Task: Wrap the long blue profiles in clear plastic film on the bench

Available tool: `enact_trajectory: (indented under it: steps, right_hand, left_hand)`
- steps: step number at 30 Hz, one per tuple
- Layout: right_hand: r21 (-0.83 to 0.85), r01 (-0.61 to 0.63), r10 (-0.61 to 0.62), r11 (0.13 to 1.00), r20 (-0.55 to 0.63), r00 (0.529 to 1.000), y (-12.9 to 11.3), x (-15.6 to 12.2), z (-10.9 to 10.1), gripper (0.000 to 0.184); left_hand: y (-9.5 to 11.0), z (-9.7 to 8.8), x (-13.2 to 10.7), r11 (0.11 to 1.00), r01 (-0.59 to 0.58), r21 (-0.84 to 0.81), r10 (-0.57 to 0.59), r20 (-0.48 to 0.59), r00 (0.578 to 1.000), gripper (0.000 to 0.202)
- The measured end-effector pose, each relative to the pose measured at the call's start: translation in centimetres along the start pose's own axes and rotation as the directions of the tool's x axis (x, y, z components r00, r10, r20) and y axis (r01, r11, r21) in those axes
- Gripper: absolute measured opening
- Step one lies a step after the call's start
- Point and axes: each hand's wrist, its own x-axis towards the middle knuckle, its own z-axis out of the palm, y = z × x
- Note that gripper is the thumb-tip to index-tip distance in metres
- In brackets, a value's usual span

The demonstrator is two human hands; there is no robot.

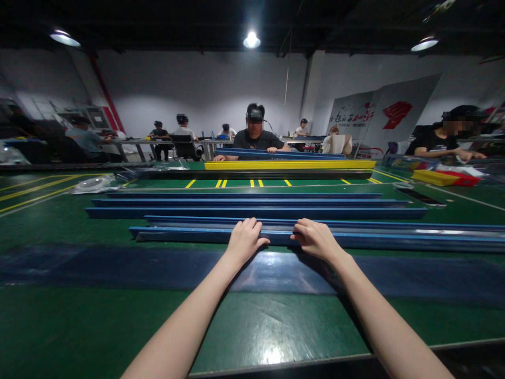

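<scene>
A long blue channel strip (189,233) lies crosswise on the green table, its right end running out of view. My left hand (245,239) grips its near wall, fingers over the top edge and thumb on the front. To the right, my right hand (315,239) holds the same strip, fingers bent over the edge. A short stretch of the strip shows between the two hands. Nearer to me, a flat, clear bluish plastic sheet (134,267) lies across the table, under my forearms.
Several more blue strips (252,212) lie just beyond my hands. Farther back are a black strip (252,175) and a yellow strip (290,165). A person (256,134) opposite handles another blue strip. A phone (420,196) and yellow and red trays (434,177) lie at the right.
</scene>
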Motion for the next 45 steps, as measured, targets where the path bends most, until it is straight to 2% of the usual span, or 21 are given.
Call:
enact_trajectory:
  steps: [4,10,17,22,30,45]
  right_hand:
    - [0.009,-0.076,0.075,0.997,0.042,0.996,1.0,-0.6,-0.5,0.021]
    - [0.006,-0.132,0.132,0.991,0.055,0.990,1.7,-1.0,-0.8,0.021]
    - [-0.050,-0.068,0.073,0.996,0.106,0.992,1.2,-0.8,-0.9,0.024]
    - [-0.052,-0.016,0.020,0.999,0.077,0.997,0.2,-0.4,0.2,0.033]
    - [-0.073,0.099,-0.101,0.992,-0.014,0.995,-1.8,0.5,1.5,0.019]
    - [-0.025,0.085,-0.086,0.996,-0.046,0.995,-1.6,0.2,1.1,0.023]
  left_hand:
    - [0.2,0.0,0.1,0.996,-0.076,-0.050,0.077,0.021,0.997,0.029]
    - [0.0,0.8,0.0,0.997,-0.062,-0.043,0.064,0.044,0.997,0.026]
    - [0.0,1.0,-0.1,0.998,-0.059,-0.038,0.061,0.051,0.997,0.026]
    - [0.0,1.0,-0.2,0.998,-0.065,-0.026,0.066,0.050,0.997,0.027]
    - [0.2,0.7,-0.2,0.998,-0.063,-0.030,0.065,0.058,0.996,0.027]
    - [0.2,0.7,-0.2,0.997,-0.076,0.003,0.075,0.053,0.996,0.028]
